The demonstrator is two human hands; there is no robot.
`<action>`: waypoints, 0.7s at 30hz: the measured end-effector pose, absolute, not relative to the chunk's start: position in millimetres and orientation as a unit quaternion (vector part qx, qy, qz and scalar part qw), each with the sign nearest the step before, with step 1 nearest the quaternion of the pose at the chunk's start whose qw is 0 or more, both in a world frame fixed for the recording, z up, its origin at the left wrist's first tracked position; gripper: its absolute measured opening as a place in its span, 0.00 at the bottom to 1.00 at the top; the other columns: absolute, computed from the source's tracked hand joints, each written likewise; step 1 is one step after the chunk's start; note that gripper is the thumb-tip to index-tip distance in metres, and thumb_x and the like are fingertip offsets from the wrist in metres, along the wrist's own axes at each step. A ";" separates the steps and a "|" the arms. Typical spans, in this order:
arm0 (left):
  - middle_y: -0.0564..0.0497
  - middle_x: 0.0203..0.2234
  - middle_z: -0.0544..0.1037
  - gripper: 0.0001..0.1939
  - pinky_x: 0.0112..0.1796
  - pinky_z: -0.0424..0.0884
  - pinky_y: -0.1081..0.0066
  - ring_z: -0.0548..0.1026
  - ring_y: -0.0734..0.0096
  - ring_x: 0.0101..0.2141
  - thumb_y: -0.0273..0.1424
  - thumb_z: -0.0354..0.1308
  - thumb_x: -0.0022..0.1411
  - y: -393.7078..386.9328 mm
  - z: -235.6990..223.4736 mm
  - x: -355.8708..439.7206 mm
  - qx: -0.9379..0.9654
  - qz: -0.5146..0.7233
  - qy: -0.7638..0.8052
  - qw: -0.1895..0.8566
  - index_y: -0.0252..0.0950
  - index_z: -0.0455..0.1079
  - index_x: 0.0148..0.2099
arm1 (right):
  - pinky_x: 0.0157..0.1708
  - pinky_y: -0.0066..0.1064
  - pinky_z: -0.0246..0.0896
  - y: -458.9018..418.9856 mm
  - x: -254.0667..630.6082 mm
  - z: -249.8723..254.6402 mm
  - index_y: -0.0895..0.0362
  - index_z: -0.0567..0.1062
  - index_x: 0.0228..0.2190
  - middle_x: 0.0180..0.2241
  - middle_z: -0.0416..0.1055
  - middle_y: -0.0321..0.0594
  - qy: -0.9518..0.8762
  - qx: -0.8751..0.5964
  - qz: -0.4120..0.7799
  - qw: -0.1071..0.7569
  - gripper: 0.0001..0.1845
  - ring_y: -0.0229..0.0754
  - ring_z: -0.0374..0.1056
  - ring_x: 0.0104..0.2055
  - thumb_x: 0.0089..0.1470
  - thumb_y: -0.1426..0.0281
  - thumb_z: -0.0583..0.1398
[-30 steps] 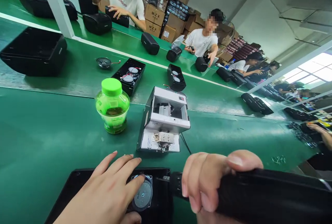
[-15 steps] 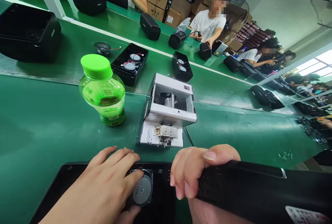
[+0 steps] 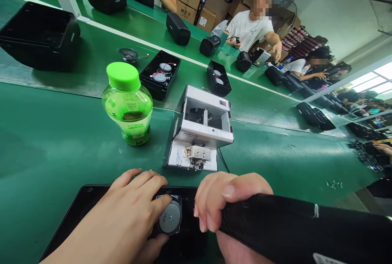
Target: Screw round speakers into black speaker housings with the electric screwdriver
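A black speaker housing (image 3: 196, 241) lies on the green bench in front of me, partly covered by both hands. On it sits a round grey speaker driver (image 3: 170, 218). My left hand (image 3: 131, 202) rests over the housing, its index finger and thumb closed about the driver and the other fingers reaching the far edge. My right hand (image 3: 228, 198) is wrapped round a thick black electric screwdriver (image 3: 284, 223), held tilted just right of the driver. Its bit is hidden behind my fingers.
Beyond my hands stand a grey-white screw feeder (image 3: 208, 131) and a green-capped bottle (image 3: 128, 105). Farther back are open black housings (image 3: 161, 74), a loose speaker driver (image 3: 128, 55) and a large black case (image 3: 39, 37). Small screws (image 3: 334, 184) lie at right. Co-workers (image 3: 251, 27) sit opposite.
My right hand and the screwdriver have shifted slightly left, closer to the driver. My left hand keeps its hold. Across the bench, a co-worker's hand has left a black speaker and is reaching out sideways.
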State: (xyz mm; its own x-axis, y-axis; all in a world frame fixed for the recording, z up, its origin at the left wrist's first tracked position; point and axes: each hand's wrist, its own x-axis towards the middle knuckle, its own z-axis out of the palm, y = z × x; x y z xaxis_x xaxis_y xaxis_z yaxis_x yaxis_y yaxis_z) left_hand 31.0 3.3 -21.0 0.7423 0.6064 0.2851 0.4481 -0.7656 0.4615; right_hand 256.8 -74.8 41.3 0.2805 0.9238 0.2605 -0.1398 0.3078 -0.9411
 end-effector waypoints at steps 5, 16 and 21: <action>0.53 0.53 0.95 0.16 0.58 0.81 0.42 0.92 0.46 0.54 0.28 0.81 0.59 5.0 -10.9 33.0 0.911 0.161 0.300 0.232 0.52 0.92 0.47 | 0.26 0.39 0.76 -62.2 250.1 33.7 0.42 0.96 0.51 0.25 0.84 0.34 -0.478 -0.398 0.369 0.691 0.20 0.47 0.75 0.22 0.83 0.43 0.71; 0.51 0.55 0.94 0.13 0.59 0.79 0.47 0.91 0.47 0.55 0.30 0.84 0.65 6.4 -9.2 31.6 0.919 0.127 0.301 0.220 0.51 0.94 0.50 | 0.24 0.38 0.76 -59.5 233.2 16.1 0.46 0.96 0.52 0.27 0.86 0.36 -0.464 -0.384 0.292 0.743 0.37 0.47 0.77 0.22 0.68 0.27 0.76; 0.51 0.59 0.95 0.21 0.62 0.82 0.42 0.92 0.43 0.59 0.28 0.88 0.61 7.7 -7.1 33.7 0.914 0.090 0.315 0.238 0.53 0.95 0.54 | 0.29 0.41 0.83 -70.1 240.9 21.5 0.46 0.93 0.56 0.30 0.86 0.37 -0.460 -0.429 0.292 0.720 0.42 0.49 0.81 0.27 0.65 0.24 0.76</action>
State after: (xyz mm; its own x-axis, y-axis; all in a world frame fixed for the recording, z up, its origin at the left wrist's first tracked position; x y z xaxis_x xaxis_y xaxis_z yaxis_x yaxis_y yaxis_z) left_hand 33.7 7.7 -7.1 0.7847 0.6197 0.0152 0.5335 -0.6875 0.4926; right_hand 240.9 -70.1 21.5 0.4051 0.8161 0.4122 -0.0265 0.4612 -0.8869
